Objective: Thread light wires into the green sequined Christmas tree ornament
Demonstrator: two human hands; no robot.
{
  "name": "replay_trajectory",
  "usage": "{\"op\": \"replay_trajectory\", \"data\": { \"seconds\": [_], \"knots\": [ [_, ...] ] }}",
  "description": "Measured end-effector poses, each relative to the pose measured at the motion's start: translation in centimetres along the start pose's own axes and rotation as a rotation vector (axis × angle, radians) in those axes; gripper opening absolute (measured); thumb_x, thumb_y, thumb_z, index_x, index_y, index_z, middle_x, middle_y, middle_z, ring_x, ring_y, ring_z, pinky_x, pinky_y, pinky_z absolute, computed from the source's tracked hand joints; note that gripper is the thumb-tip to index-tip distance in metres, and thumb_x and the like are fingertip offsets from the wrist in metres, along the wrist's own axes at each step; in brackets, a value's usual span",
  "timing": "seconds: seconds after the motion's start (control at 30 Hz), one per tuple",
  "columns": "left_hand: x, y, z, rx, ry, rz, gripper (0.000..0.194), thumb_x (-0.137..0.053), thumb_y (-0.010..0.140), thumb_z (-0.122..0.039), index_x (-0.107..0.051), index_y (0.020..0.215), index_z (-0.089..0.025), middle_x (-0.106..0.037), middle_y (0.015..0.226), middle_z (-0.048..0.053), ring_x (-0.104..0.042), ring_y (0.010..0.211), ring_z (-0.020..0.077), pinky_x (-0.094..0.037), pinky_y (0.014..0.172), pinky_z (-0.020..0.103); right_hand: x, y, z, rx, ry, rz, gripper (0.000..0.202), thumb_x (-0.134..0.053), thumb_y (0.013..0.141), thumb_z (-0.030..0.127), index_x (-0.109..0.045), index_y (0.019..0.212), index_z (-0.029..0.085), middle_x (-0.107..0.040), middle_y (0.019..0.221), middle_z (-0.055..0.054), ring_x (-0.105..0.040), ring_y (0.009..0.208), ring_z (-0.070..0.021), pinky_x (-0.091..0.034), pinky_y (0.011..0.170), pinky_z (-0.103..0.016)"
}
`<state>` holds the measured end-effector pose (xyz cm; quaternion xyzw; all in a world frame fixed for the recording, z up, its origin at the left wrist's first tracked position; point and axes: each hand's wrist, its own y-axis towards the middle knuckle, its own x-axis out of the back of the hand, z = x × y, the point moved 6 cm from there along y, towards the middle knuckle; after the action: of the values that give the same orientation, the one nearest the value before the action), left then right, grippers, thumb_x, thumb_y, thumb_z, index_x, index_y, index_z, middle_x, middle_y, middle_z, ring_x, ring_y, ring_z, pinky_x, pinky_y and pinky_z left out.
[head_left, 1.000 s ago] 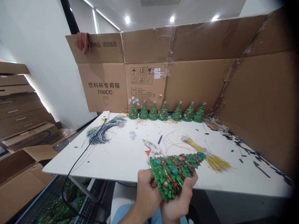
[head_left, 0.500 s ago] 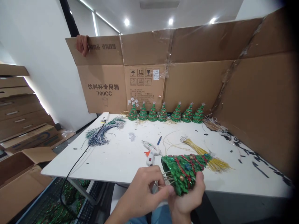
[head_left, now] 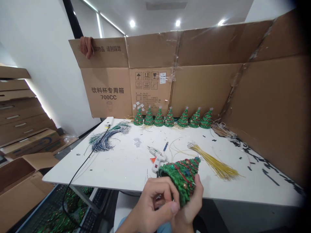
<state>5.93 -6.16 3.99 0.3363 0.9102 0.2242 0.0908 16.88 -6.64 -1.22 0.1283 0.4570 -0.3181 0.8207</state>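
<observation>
A small green decorated Christmas tree (head_left: 181, 178) lies tilted in my right hand (head_left: 190, 204), tip pointing up and right, its dark hollow base facing left. My right thumb presses along its side, and the fingers underneath are mostly hidden. At the base, my left hand (head_left: 155, 200) is closed in a pinch on thin wires, which are largely hidden behind its curled fingers. Just beyond the base, a white glue gun (head_left: 159, 163) with an orange trigger lies on the white table (head_left: 109, 171).
A bundle of yellow wires (head_left: 216, 163) lies right; blue and green wires (head_left: 104, 139) lie left. Several finished trees (head_left: 159, 118) stand along the cardboard wall (head_left: 150, 51). A black cable (head_left: 80, 168) crosses the left edge. Black scraps (head_left: 269, 176) litter the right side.
Both hands and the tree have shifted left and toward me. The tree's tip has turned more upward and no longer covers the yellow wires. The wires at its base have become mostly hidden.
</observation>
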Motion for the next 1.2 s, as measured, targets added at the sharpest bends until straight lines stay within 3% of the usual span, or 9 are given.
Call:
{"op": "replay_trajectory", "data": {
  "seconds": [0.13, 0.27, 0.37, 0.47, 0.67, 0.8, 1.0, 1.2],
  "knots": [
    [0.0, 0.0, -0.3, 0.026, 0.1, 0.006, 0.032, -0.063, 0.092, -0.03, -0.044, 0.068, -0.02, -0.062, 0.078, 0.005, -0.049, 0.068, 0.0138, -0.032, 0.059, 0.027, 0.3, -0.4, -0.3, -0.126, 0.064, -0.147, 0.039, -0.067, 0.084, 0.061, -0.073, 0.089, 0.023, -0.072, 0.08, 0.002, -0.066, 0.071, -0.0193, -0.054, 0.074, -0.034],
    [-0.1, 0.4, 0.4, 0.096, 0.293, -0.022, 0.027, -0.057, 0.094, -0.021, -0.042, 0.071, -0.02, -0.05, 0.072, -0.001, -0.043, 0.068, 0.0124, -0.03, 0.06, 0.026, -0.1, -0.6, 0.5, -0.059, 0.044, -0.176, 0.039, -0.064, 0.086, 0.059, -0.075, 0.094, 0.022, -0.072, 0.078, 0.001, -0.067, 0.071, -0.0201, -0.055, 0.075, -0.035],
    [-0.2, 0.6, 1.3, 0.116, 0.373, -0.049, 0.024, -0.055, 0.094, -0.021, -0.042, 0.074, -0.02, -0.047, 0.072, -0.002, -0.041, 0.067, 0.0121, -0.029, 0.06, 0.026, -0.4, -0.8, 0.8, 0.014, 0.031, -0.152, 0.046, -0.06, 0.089, 0.058, -0.076, 0.111, 0.021, -0.076, 0.088, -0.001, -0.071, 0.079, -0.0228, -0.056, 0.081, -0.037],
    [0.0, 0.5, 2.0, 0.118, 0.381, -0.118, 0.022, -0.057, 0.091, -0.019, -0.044, 0.073, -0.02, -0.047, 0.071, -0.003, -0.041, 0.065, 0.0114, -0.029, 0.059, 0.025, -0.4, -0.9, 0.3, -0.004, 0.048, -0.132, 0.051, -0.06, 0.09, 0.059, -0.072, 0.123, 0.021, -0.077, 0.092, -0.002, -0.073, 0.081, -0.0244, -0.057, 0.084, -0.039],
    [0.6, 0.0, 3.4, 0.24, 0.313, -0.218, 0.021, -0.061, 0.078, -0.01, -0.045, 0.068, -0.02, -0.039, 0.062, -0.007, -0.03, 0.057, 0.0089, -0.023, 0.053, 0.024, -0.2, -0.8, -0.3, -0.008, 0.076, -0.144, 0.055, -0.059, 0.09, 0.061, -0.067, 0.131, 0.024, -0.077, 0.102, -0.002, -0.073, 0.086, -0.0238, -0.057, 0.088, -0.042],
    [1.0, 0.2, 3.3, 0.211, 0.35, -0.293, 0.024, -0.061, 0.07, -0.007, -0.043, 0.062, -0.019, -0.04, 0.059, -0.006, -0.032, 0.057, 0.0086, -0.024, 0.054, 0.023, -0.4, -1.0, -0.3, 0.028, 0.048, -0.111, 0.056, -0.057, 0.092, 0.061, -0.063, 0.135, 0.026, -0.075, 0.116, -0.003, -0.073, 0.092, -0.0235, -0.057, 0.088, -0.041],
    [1.0, 0.7, 3.0, 0.173, 0.315, -0.269, 0.027, -0.059, 0.067, -0.008, -0.036, 0.058, -0.02, -0.036, 0.057, -0.007, -0.032, 0.057, 0.0081, -0.025, 0.056, 0.023, 0.0, -0.7, 0.0, 0.142, -0.021, -0.059, 0.053, -0.053, 0.097, 0.056, -0.057, 0.141, 0.027, -0.072, 0.123, -0.004, -0.07, 0.107, -0.025, -0.054, 0.097, -0.045],
    [1.2, 1.0, 2.9, 0.161, 0.337, -0.242, 0.029, -0.06, 0.071, -0.013, -0.036, 0.058, -0.019, -0.032, 0.057, -0.007, -0.029, 0.059, 0.0084, -0.025, 0.057, 0.023, 0.5, -0.3, -0.3, 0.188, -0.1, -0.015, 0.056, -0.052, 0.097, 0.059, -0.054, 0.142, 0.026, -0.07, 0.125, -0.005, -0.069, 0.108, -0.0251, -0.053, 0.099, -0.047]
  ]
}}
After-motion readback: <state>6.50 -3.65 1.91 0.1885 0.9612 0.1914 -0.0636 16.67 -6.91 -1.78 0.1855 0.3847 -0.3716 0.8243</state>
